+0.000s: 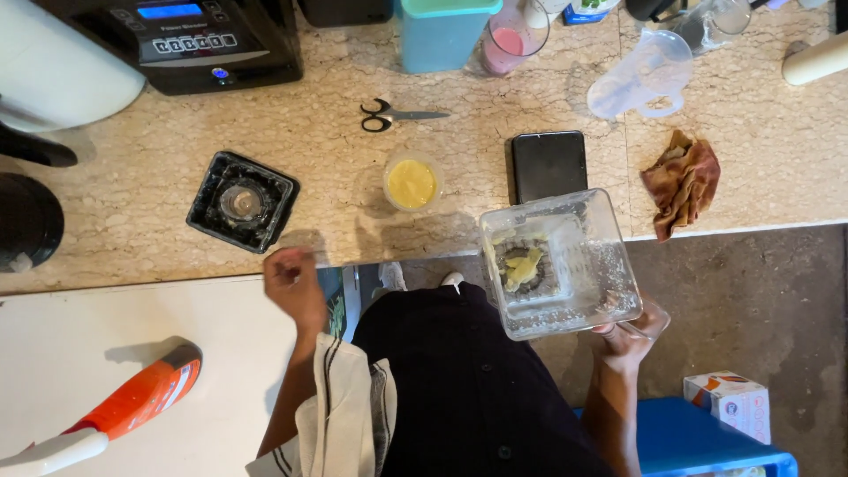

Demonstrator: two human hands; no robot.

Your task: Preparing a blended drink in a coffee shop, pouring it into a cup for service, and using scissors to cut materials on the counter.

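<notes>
The right hand point(629, 336) grasps the clear blender jar point(558, 263) by its handle, while the left hand point(291, 278), fingers loosely curled and holding nothing, hovers near the black lid point(242, 201) on the table point(760, 150).

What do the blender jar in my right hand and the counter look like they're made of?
Blender jar: probably clear, glossy plastic; the yellow residue shows through its walls. Right hand grips its handle. Counter: likely polished stone, beige and veined, with seams between slabs.
</notes>
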